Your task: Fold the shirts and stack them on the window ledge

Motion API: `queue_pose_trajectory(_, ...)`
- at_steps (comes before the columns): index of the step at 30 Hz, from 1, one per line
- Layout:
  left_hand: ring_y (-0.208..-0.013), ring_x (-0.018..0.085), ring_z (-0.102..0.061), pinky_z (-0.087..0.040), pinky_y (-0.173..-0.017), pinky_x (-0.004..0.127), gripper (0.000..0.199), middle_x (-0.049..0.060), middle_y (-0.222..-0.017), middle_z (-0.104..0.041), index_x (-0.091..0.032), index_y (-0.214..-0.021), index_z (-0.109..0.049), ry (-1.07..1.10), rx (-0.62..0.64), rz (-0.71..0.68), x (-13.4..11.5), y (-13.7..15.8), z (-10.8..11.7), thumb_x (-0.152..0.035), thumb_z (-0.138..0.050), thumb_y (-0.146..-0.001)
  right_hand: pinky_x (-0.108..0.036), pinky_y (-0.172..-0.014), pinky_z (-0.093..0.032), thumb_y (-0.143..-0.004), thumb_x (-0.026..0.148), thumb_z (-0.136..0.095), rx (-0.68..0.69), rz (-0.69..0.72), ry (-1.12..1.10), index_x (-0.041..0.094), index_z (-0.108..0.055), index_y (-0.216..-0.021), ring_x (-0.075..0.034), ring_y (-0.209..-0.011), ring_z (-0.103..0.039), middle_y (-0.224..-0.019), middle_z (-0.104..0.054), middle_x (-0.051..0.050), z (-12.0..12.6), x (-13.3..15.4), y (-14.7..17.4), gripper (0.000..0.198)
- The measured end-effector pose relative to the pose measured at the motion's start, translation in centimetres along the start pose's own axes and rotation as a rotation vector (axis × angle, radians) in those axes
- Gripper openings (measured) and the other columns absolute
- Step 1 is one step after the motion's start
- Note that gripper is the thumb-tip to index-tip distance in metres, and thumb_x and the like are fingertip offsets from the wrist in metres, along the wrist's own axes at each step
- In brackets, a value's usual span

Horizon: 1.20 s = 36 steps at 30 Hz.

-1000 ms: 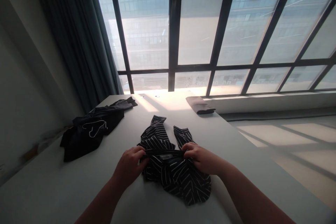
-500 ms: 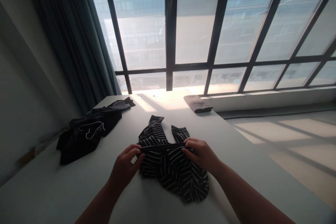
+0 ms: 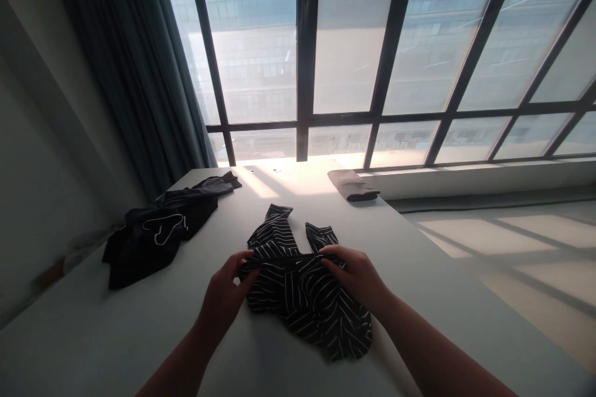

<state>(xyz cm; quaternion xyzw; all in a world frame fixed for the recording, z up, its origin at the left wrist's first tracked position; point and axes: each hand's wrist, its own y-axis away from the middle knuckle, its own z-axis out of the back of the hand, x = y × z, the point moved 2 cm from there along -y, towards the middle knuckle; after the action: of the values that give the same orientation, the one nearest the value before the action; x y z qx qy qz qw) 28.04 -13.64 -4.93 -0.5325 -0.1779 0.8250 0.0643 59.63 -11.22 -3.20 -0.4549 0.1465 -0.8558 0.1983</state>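
We see both bare hands on the black garment with white stripes [image 3: 302, 304], which lies rumpled on the near part of the white table [image 3: 223, 217], its two narrow ends pointing toward the window [image 3: 352, 43]. Our left hand [image 3: 228, 288] grips one end of the garment's dark band [image 3: 288, 259], fingertips on its far side and thumb on the near side, the cloth caught in a narrow gap. Our right hand [image 3: 356, 273] pinches the band's other end the same way, thumb and fingers nearly closed. Between them we see the band stretched nearly straight. Dark clothes [image 3: 158, 242] lie to our left, well apart; a folded grey cloth [image 3: 352, 186] rests near the table's far right edge.
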Motion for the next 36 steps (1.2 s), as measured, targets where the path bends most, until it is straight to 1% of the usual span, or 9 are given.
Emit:
queue_pose_trajectory(6,-0.079,0.024,-0.068,-0.053,-0.072,0.033,0.039,0.001,-0.082,-0.072,-0.021,-0.098,-0.069,-0.006,0.25,0.192,0.2,-0.5,0.0,-0.054,-0.073,-0.078,-0.04,-0.093,-0.055,-0.087,0.037,-0.063,0.176,-0.183,-0.141,0.022,-0.075,-0.116,-0.026,-0.101,-0.073,-0.112,-0.077,-0.007,0.6,0.7,-0.4,0.035)
queue_pose_trajectory(8,-0.077,0.022,-0.065,-0.05,-0.071,0.033,0.031,0.001,-0.08,-0.07,-0.021,-0.092,-0.067,-0.082,0.326,0.151,-0.4,-0.5,0.2,-0.05,-0.071,-0.081,-0.04,-0.091,-0.055,-0.084,0.037,-0.064,0.263,-0.254,-0.153,0.02,-0.076,-0.115,-0.027,-0.098,-0.073,-0.108,-0.078,-0.008,0.9,0.8,-0.3,0.037)
queue_pose_trajectory(11,-0.091,0.023,-0.064,-0.051,-0.082,0.034,0.025,0.003,-0.098,-0.072,-0.022,-0.096,-0.063,-0.049,0.393,0.034,-1.7,-0.5,0.4,-0.045,-0.065,-0.088,-0.037,-0.083,-0.054,-0.083,0.039,-0.064,0.297,-0.304,-0.158,0.017,-0.074,-0.103,-0.025,-0.09,-0.07,-0.096,-0.076,-0.007,1.4,0.9,-0.3,0.031)
queue_pose_trajectory(19,-0.063,0.015,-0.05,-0.043,-0.059,0.026,0.031,-0.006,-0.069,-0.052,-0.025,-0.098,-0.052,0.013,0.23,-0.1,-8.5,-3.9,0.8,-0.054,-0.061,-0.09,-0.027,-0.061,-0.042,-0.093,0.054,-0.056,0.071,-0.237,-0.377,0.024,-0.052,-0.109,-0.014,-0.066,-0.049,-0.076,-0.053,0.005,4.2,5.8,-3.6,0.034)
queue_pose_trajectory(22,-0.059,0.015,-0.054,-0.045,-0.055,0.026,0.036,-0.007,-0.066,-0.054,-0.026,-0.103,-0.054,0.046,0.196,-0.101,-12.7,-6.3,1.9,-0.056,-0.065,-0.088,-0.028,-0.063,-0.044,-0.095,0.049,-0.051,-0.055,-0.098,-0.226,0.025,-0.051,-0.105,-0.016,-0.068,-0.051,-0.077,-0.053,0.003,6.7,9.1,-6.0,0.026)
queue_pose_trajectory(24,-0.066,0.018,-0.064,-0.052,-0.06,0.029,0.043,-0.004,-0.073,-0.065,-0.025,-0.107,-0.059,0.095,0.206,-0.118,-15.6,-7.9,3.1,-0.054,-0.076,-0.08,-0.03,-0.065,-0.044,-0.096,0.043,-0.048,-0.124,0.019,-0.077,0.025,-0.051,-0.103,-0.017,-0.069,-0.053,-0.078,-0.056,0.002,8.7,11.6,-7.5,0.02)
queue_pose_trajectory(28,-0.09,0.033,-0.077,-0.064,-0.078,0.043,0.058,0.007,-0.096,-0.08,-0.023,-0.11,-0.073,0.184,0.416,-0.131,-20.6,-10.2,5.5,-0.042,-0.095,-0.059,-0.03,-0.061,-0.043,-0.099,0.039,-0.046,-0.155,0.147,0.228,0.024,-0.05,-0.108,-0.02,-0.066,-0.057,-0.077,-0.061,-0.001,12.9,16.9,-9.6,0.018)
queue_pose_trajectory(31,-0.093,0.037,-0.078,-0.065,-0.082,0.047,0.047,0.008,-0.097,-0.082,-0.022,-0.098,-0.081,0.016,0.475,-0.172,-23.8,-11.2,7.6,-0.042,-0.093,-0.058,-0.029,-0.059,-0.042,-0.103,0.04,-0.046,-0.154,0.273,0.458,0.023,-0.05,-0.118,-0.021,-0.066,-0.061,-0.08,-0.066,-0.004,15.7,20.8,-10.5,0.023)
queue_pose_trajectory(36,-0.095,0.033,-0.076,-0.061,-0.087,0.042,0.04,0.004,-0.092,-0.081,-0.023,-0.095,-0.081,-0.347,0.36,-0.3,-28.5,-13.0,10.8,-0.052,-0.081,-0.067,-0.028,-0.062,-0.044,-0.099,0.048,-0.063,-0.132,0.555,0.926,0.019,-0.053,-0.13,-0.024,-0.071,-0.067,-0.09,-0.074,-0.009,18.8,25.5,-11.9,0.044)
